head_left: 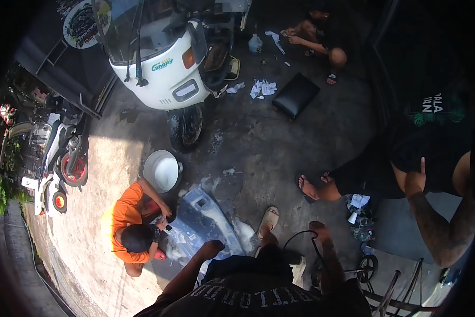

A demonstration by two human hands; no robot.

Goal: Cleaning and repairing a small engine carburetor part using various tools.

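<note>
My right hand (318, 231) is closed round a thin black hose (293, 235), which loops out to the left of it and trails down by my forearm. My left hand (212, 248) is closed like a fist over the near edge of a large pale-blue vehicle panel (212, 213); anything inside its fingers is hidden. The panel lies on the ground, wet and streaked with white suds. Across from my left hand, a person in an orange shirt (125, 211) squats by the panel, both hands low at its edge. A big pot of white suds (162, 168) stands beyond them.
A white three-wheeler (161, 79) is parked ahead. A black seat cushion (296, 95) and crumpled white cloths (262, 89) lie on the ground. One person crouches at the far right (322, 37); another stands close on the right (427, 158). A motorcycle (71, 161) stands left.
</note>
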